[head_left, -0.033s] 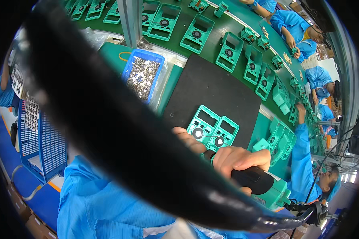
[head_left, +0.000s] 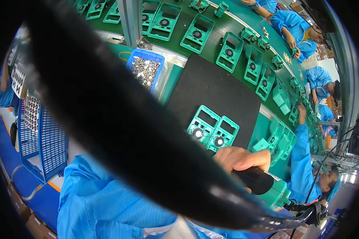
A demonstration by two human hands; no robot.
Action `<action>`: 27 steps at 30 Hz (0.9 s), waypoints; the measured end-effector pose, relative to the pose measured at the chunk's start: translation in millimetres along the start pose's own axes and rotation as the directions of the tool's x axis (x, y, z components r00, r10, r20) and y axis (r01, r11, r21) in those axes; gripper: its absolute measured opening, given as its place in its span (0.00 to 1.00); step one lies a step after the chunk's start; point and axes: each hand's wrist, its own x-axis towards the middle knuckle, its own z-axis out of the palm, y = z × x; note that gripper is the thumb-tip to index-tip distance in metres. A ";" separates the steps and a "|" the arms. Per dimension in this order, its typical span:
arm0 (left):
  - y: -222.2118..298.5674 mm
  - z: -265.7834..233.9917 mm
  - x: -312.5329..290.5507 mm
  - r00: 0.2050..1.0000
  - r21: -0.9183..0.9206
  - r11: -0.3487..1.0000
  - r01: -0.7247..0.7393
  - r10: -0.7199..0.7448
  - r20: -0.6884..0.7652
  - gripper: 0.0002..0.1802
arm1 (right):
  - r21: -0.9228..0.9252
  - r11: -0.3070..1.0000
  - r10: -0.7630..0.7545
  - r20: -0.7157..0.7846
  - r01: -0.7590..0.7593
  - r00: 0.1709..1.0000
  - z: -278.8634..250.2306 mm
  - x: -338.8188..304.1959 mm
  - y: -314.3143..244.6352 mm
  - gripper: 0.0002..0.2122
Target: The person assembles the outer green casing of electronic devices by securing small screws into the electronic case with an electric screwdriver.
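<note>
My right hand (head_left: 243, 159) is wrapped round the black grip of a green and black power tool (head_left: 254, 180), which looks like an electric screwdriver. Its tip end is hidden behind a broad dark band across the picture. Just beyond the hand, two green plastic housings (head_left: 205, 116) lie side by side on a black mat (head_left: 213, 85). Each has a rectangular opening and a round part with a bright white centre (head_left: 198, 134); a thin wire runs between them. My left hand does not show; the dark band (head_left: 135, 135) covers the area beside the housings.
A blue bin (head_left: 160, 63) of small metal parts stands left of the mat. Several green housings (head_left: 197, 34) line the green belt behind, and more are stacked (head_left: 281, 139) at right. A metal post (head_left: 131, 24) rises at the back. A co-worker's arm (head_left: 301, 155) reaches in at right.
The fingers of my left hand, seen earlier by the near edge of the housings, are out of sight. The dark band has shifted slightly and hides more of the bin. The right hand stays put.
</note>
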 end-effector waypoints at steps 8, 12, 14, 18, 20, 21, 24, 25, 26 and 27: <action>-91.0 -87.0 7.5 0.929 0.554 0.752 0.357 -0.346 -0.130 0.13 | -0.297 0.951 -0.078 -0.490 -0.082 0.868 10.2 -11.9 40.2 0.22; -121.3 -123.0 -1.4 0.918 0.829 0.542 0.140 -0.385 0.096 0.08 | -0.330 0.939 -0.079 -0.486 -0.099 0.870 2.5 -18.4 56.3 0.21; -134.9 -118.4 -2.5 0.899 0.864 0.492 0.109 -0.420 0.126 0.03 | -0.357 0.934 -0.157 -0.474 -0.026 0.866 -3.8 -22.1 65.9 0.21; -137.4 -112.9 2.5 0.825 0.870 0.485 0.091 -0.526 0.207 0.07 | -0.373 0.928 -0.166 -0.476 -0.027 0.864 -9.5 -20.9 74.8 0.21; -136.9 -112.5 4.0 0.781 0.880 0.463 0.102 -0.585 0.218 0.08 | -0.380 0.924 -0.162 -0.479 -0.037 0.862 -12.6 -17.4 78.6 0.21; -137.2 -112.7 2.2 0.812 0.855 0.496 0.149 -0.555 0.181 0.08 | -0.382 0.924 -0.176 -0.474 -0.022 0.863 -14.7 -16.1 80.9 0.21; -138.3 -116.5 -9.4 0.899 0.796 0.590 0.131 -0.410 0.156 0.11 | -0.393 0.919 -0.183 -0.477 -0.022 0.860 -18.0 -15.0 84.1 0.21; -137.6 -116.4 -7.4 0.897 0.798 0.587 0.135 -0.415 0.153 0.11 | -0.402 0.914 -0.169 -0.497 -0.053 0.851 -18.6 -14.5 85.7 0.21; -135.6 -115.3 -2.3 0.852 0.799 0.576 0.172 -0.494 0.173 0.07 | -0.411 0.908 -0.156 -0.516 -0.083 0.842 -19.4 -14.4 87.3 0.21; -134.9 -115.2 -0.2 0.800 0.801 0.562 0.207 -0.569 0.192 0.04 | -0.408 0.909 -0.150 -0.511 -0.085 0.846 -21.0 -16.1 89.5 0.21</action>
